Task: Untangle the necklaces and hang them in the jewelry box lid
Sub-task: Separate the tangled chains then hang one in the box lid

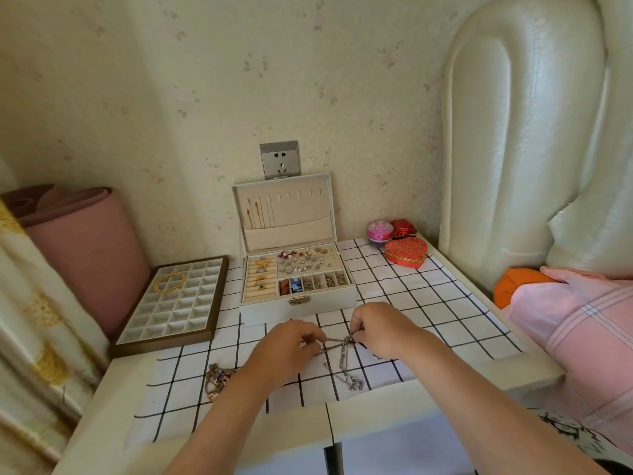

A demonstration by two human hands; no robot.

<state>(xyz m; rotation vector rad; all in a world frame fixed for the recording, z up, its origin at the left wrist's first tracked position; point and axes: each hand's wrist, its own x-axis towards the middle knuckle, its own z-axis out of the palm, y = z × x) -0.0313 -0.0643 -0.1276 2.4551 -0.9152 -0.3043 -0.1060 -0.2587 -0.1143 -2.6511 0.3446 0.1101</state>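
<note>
Silver chain in fine, loose links makes up the tangled necklaces (pixel 346 358). They look light, limp and slippery. A bunch like this probably sags wherever it is unsupported and tightens if pulled hard, so the sensible hold is a fingertip pinch on single strands close to the knot, easing them apart rather than tugging. Such thin links may well be fragile. The left hand (pixel 291 344) and the right hand (pixel 380 329) each have their fingers curled and pinching a strand, with a short taut stretch between them. They hold it just above the checked cloth (pixel 411 303) on the counter (pixel 102 406), in front of the jewelry box (pixel 267 305). Below the knot, several grey, dull-shiny strands hang down and pool on the cloth in a small heap. Behind, the open lid (pixel 298 214) stands upright, with gold chains (pixel 256 210) hanging at its left side.
</note>
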